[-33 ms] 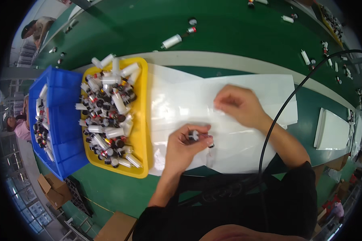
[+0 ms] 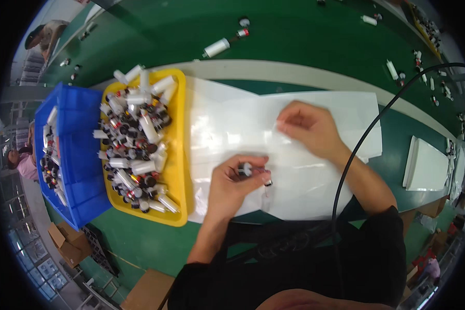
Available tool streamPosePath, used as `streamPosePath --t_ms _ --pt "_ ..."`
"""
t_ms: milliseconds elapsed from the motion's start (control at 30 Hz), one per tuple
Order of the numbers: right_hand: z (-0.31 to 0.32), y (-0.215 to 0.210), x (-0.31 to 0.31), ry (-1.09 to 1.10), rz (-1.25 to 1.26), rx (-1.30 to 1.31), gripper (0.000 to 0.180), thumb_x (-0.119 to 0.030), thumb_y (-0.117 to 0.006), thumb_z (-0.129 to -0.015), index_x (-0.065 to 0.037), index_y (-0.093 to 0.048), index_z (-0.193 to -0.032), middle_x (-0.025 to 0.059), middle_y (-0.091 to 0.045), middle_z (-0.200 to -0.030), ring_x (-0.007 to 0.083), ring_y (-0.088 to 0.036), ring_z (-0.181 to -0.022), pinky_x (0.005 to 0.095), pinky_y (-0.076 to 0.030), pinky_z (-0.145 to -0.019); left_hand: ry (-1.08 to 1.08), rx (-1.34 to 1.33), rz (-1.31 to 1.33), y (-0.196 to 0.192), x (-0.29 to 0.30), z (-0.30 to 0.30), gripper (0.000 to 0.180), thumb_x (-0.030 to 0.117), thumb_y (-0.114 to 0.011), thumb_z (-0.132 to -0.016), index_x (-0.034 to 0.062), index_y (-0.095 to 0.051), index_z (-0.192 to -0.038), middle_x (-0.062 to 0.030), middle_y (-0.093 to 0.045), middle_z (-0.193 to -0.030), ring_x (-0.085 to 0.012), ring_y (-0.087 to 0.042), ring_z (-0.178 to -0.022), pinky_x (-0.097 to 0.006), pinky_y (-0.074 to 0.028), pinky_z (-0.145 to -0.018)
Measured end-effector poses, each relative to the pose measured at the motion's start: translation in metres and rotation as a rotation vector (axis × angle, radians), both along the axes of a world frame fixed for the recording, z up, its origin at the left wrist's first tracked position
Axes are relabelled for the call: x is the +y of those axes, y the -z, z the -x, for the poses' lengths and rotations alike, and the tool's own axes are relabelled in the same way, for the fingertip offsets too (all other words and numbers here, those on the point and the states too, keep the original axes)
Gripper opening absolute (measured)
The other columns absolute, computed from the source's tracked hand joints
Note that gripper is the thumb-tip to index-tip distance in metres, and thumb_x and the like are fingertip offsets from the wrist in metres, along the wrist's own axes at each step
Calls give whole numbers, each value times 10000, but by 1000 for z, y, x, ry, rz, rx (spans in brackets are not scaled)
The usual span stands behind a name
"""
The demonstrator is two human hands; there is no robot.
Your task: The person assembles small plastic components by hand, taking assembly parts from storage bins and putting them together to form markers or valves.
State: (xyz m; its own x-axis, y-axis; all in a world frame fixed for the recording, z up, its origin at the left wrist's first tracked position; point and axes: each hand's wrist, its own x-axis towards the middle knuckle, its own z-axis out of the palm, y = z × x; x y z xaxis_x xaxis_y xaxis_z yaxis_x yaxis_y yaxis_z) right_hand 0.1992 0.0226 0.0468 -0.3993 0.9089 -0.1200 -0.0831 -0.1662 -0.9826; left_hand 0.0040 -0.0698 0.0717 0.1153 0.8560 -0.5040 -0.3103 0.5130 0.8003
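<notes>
Left hand (image 2: 232, 186) is pinching a small vial (image 2: 247, 169) over the white sheet (image 2: 315, 181) by the yellow tray (image 2: 181, 155) while right hand (image 2: 307, 126) is fingertip-gripping a clear bag (image 2: 274, 135), which looks light, floppy and slippery, so best held at its edge.

Under my fingers (image 2: 253, 164) lies a glossy, smooth clear plastic sheet (image 2: 315, 170) catching glare, spread on the matt green counter (image 2: 155, 36). At the counter's left edge, the yellow tray (image 2: 183, 170) and blue bin (image 2: 80, 150) are smooth, shiny plastic; the vials (image 2: 139, 134) look white plastic.
</notes>
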Motion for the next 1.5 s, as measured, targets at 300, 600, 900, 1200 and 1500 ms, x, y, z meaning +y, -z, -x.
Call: streamPosePath --t_ms 300,600,900,1200,1500 --pt "-2 -60 -9 -69 -148 141 147 94 -671 -713 -5 -625 -812 88 -524 -959 131 -534 -774 245 -432 -657 -262 -97 -240 -27 55 -7 170 -51 -689 -787 -74 -656 -952 -169 -672 -885 -254 -681 -842 -283 -537 -748" --pt "5 -67 -29 71 -183 -14 119 -17 -738 -751 -38 -648 -827 8 -548 -862 65 -522 -700 208 -430 -588 -283 -220 -356 -24 54 -30 153 -60 -692 -782 -47 -668 -933 -154 -678 -889 -262 -673 -878 -293 -546 -741" --pt "7 -67 -25 101 -135 2 106 -49 -713 -804 -6 -623 -840 19 -598 -806 68 -578 -673 210 -465 -623 -252 -270 -414 -30 51 -27 168 -80 -677 -780 -51 -673 -946 -162 -676 -901 -274 -667 -904 -342 -515 -834" --pt "6 -70 -25 119 38 177 112 -56 -701 -825 1 -613 -863 49 -645 -811 74 -604 -712 192 -469 -628 -105 -136 -560 -18 51 -14 360 -139 -740 -676 -47 -660 -1015 -138 -669 -925 -210 -656 -897 -292 -527 -788" --pt "-28 -81 9 -484 22 -82 328 -82 -817 -671 -59 -667 -962 17 -658 -872 80 -528 -625 230 -422 -538 355 -74 -505 -52 44 -4 441 -113 -735 -708 -16 -617 -1121 -121 -678 -931 -157 -649 -846 -238 -515 -685"
